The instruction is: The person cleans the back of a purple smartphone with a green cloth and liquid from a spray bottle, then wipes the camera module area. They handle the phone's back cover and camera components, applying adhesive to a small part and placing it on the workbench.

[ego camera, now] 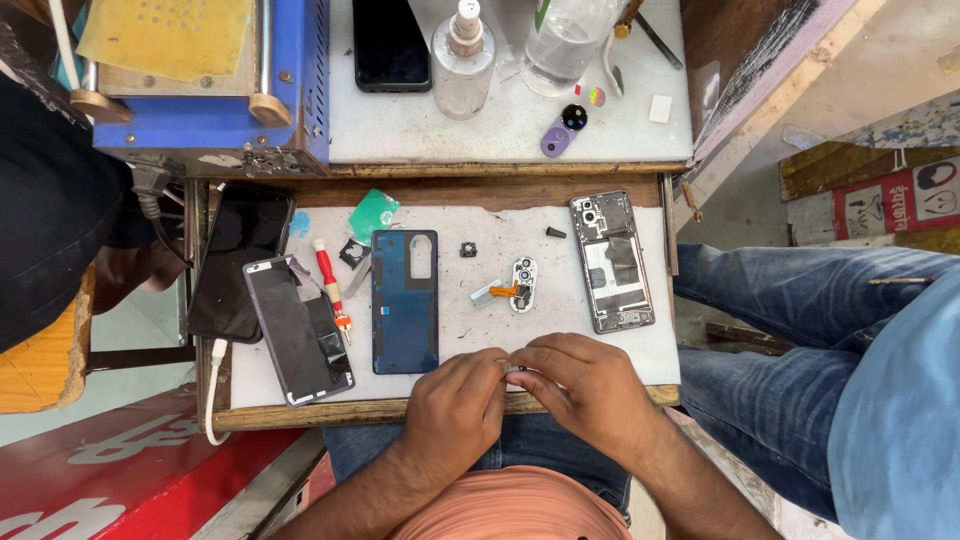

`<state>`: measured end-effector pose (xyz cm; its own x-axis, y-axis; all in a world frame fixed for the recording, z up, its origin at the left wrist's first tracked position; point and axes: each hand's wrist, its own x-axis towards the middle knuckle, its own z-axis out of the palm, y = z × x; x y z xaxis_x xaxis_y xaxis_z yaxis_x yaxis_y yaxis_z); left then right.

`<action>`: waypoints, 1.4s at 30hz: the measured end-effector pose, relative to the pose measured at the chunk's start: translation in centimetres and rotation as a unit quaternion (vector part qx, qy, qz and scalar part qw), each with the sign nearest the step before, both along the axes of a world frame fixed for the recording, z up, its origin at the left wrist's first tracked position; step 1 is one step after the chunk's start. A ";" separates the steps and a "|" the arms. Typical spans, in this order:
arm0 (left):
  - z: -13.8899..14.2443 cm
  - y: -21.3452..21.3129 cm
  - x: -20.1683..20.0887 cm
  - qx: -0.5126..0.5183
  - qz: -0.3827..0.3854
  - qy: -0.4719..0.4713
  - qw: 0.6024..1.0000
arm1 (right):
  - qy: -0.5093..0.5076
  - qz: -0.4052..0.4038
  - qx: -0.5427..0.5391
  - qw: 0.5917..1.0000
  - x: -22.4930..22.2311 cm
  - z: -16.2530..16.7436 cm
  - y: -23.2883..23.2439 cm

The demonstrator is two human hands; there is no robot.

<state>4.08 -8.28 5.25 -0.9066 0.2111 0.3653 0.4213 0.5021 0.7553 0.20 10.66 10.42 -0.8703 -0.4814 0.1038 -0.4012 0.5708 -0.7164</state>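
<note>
Both hands are meeting at the near edge of the bench point(600, 350), just above the person's lap. Left hand point(455, 400) and right hand point(580, 385) are pinching a small metallic part point(516, 372) between them, fingers point(497, 362) curled tight around it; the part is mostly hidden, so its kind is hard to tell. Just beyond the hands, a blue phone back cover point(404, 300) is lying flat, with a round camera module point(522, 284) and its orange flex cable sitting to the right of it. Further right, an opened phone frame point(612, 262) is lying lengthwise. To the left of the cover, a red-handled screwdriver point(330, 285) is resting beside a dark phone display point(298, 330). On the raised shelf behind, a clear spray bottle point(463, 62) is standing upright.
</note>
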 end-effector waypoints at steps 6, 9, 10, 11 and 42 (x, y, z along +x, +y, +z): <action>0.6 -0.4 -0.5 -0.009 0.035 0.083 0.996 | -0.056 -0.042 -0.004 0.998 -0.3 0.5 -0.9; 1.0 -0.8 -0.6 -0.013 0.034 0.099 0.994 | -0.116 -0.064 -0.043 0.990 -0.5 0.6 -1.0; 1.1 -0.9 -0.6 -0.013 0.031 0.104 0.994 | -0.120 -0.067 -0.045 0.990 -0.5 0.7 -1.0; 1.2 -1.0 -0.6 -0.014 0.030 0.104 0.994 | -0.124 -0.068 -0.046 0.989 -0.5 0.8 -1.0; -1.6 -5.1 -5.8 0.289 -0.050 -0.396 0.870 | 0.022 -0.202 -0.090 0.975 0.2 -2.7 0.9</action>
